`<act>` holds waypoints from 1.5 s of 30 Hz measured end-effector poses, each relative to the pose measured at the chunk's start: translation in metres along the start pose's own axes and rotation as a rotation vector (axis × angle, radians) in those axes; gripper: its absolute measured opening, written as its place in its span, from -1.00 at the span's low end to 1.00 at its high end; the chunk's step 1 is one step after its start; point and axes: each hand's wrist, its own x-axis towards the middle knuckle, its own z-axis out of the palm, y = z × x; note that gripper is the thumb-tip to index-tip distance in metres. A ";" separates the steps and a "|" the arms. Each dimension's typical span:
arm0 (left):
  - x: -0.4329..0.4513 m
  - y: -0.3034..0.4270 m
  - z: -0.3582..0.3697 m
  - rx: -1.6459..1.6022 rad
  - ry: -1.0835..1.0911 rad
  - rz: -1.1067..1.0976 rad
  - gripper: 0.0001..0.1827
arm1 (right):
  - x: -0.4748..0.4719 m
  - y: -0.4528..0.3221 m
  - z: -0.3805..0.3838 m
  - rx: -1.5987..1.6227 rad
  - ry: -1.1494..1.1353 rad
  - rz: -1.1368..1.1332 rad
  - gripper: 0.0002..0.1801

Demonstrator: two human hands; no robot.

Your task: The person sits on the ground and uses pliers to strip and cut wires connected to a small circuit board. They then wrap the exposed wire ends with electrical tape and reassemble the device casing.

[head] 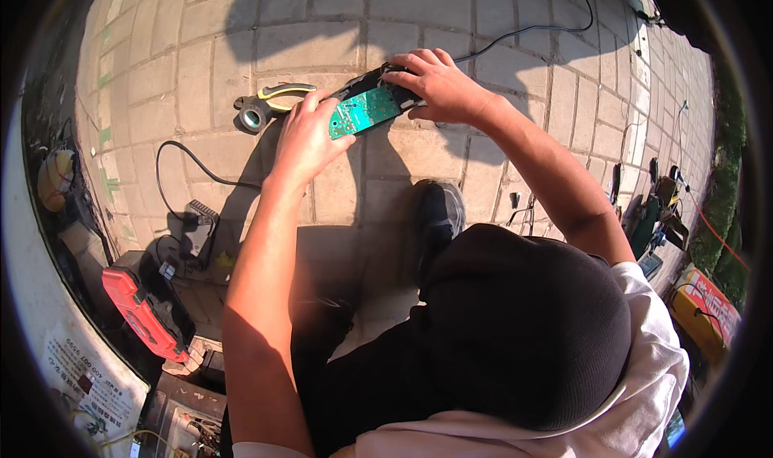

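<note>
A green printed circuit board (365, 111) sits in a long dark housing (361, 84) in front of me, tilted up to the right. My left hand (308, 132) grips the board's left end, with the thumb along its near edge. At the right end, my right hand (438, 87) is closed around the housing, fingers over its far side. Just left of my left hand lie pliers (287, 90) with yellow-and-black handles. A roll of black tape (252, 119) rests against them on the paving. What my fingers press on underneath is hidden.
A black cable (531, 29) runs off behind my right hand. On the left, a power adapter (199, 231) with a cord lies near a red tool case (145, 313). Several tools (658, 210) are on the paving at right, near a yellow box (703, 313) bearing writing.
</note>
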 end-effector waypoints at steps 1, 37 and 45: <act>0.000 0.001 -0.001 -0.031 0.028 0.010 -0.33 | 0.001 -0.001 0.003 -0.044 0.054 -0.040 -0.19; 0.002 -0.008 0.020 -0.225 0.105 -0.106 -0.35 | 0.015 0.009 0.028 0.177 0.112 0.018 -0.30; 0.004 -0.008 0.023 -0.161 0.105 -0.116 -0.34 | 0.010 0.012 0.026 0.205 0.155 0.015 -0.21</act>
